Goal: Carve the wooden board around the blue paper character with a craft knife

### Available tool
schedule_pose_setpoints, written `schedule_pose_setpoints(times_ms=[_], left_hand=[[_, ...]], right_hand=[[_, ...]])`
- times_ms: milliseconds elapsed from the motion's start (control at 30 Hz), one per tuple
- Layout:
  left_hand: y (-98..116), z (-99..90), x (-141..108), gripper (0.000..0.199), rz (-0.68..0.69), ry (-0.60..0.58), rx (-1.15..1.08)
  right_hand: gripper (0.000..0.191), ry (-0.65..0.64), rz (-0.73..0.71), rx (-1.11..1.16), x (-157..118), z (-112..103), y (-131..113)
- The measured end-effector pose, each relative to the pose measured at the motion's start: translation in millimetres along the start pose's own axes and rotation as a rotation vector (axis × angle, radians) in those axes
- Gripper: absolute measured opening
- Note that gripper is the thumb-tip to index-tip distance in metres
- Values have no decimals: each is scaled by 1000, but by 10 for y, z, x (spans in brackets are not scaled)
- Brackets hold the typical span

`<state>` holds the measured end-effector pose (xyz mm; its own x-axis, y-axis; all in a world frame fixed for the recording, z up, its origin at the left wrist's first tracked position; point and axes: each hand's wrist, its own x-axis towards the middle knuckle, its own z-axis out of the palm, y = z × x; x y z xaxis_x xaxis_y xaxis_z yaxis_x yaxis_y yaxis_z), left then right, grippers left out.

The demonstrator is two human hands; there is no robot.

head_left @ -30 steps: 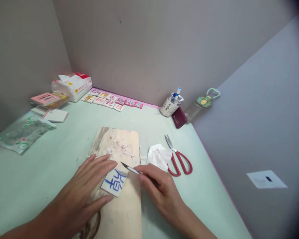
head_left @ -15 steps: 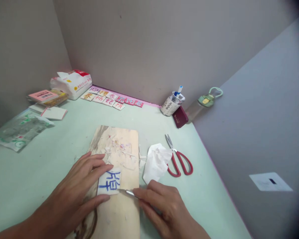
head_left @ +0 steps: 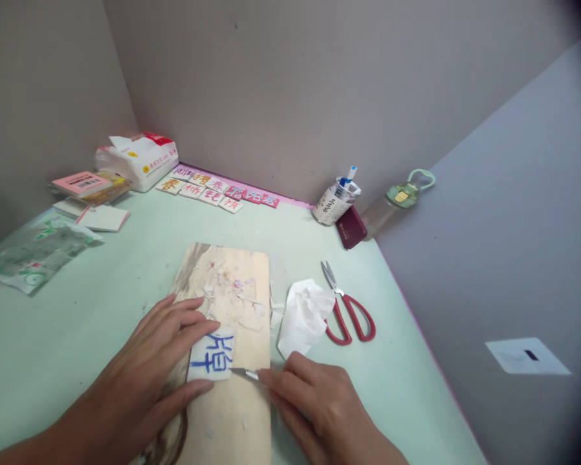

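A small white square tile [head_left: 212,356] with a blue painted character lies on a wooden board [head_left: 242,413]. My left hand [head_left: 159,361] grips the tile from the left, index finger on its top edge and thumb along its bottom edge. In my right hand [head_left: 314,400] is a craft knife [head_left: 250,374], held like a pen. Its blade tip touches or nearly touches the tile's right edge, low down. White and coloured shavings [head_left: 237,284] are scattered over the board's far half.
Right of the board lie a crumpled tissue [head_left: 306,313] and red-handled scissors [head_left: 343,310]. Along the back stand painted tiles [head_left: 193,190], a tissue pack [head_left: 142,161], a pen can [head_left: 334,201] and a bottle [head_left: 392,203]. A plastic packet [head_left: 41,248] lies at left.
Both hands keep nearly the same pose. The knife blade stays by the tile's lower right edge, with only a very slight shift. The tile remains in place on the board.
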<state>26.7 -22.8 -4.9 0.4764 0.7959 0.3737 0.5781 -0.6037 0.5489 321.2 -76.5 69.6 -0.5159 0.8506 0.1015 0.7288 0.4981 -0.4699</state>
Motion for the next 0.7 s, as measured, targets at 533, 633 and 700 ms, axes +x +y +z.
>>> schedule_pose_setpoints(times_ms=[533,633,700], left_hand=[[-53,2,-19,46,8,4,26],[-48,3,-18,44,8,17,17],[-27,9,-14,43,3,25,4]], right_hand=[[34,247,-77,-229,19,229,-98],[36,276,-84,-247,33,244,-115],[37,274,-81,-244,31,255,-114]])
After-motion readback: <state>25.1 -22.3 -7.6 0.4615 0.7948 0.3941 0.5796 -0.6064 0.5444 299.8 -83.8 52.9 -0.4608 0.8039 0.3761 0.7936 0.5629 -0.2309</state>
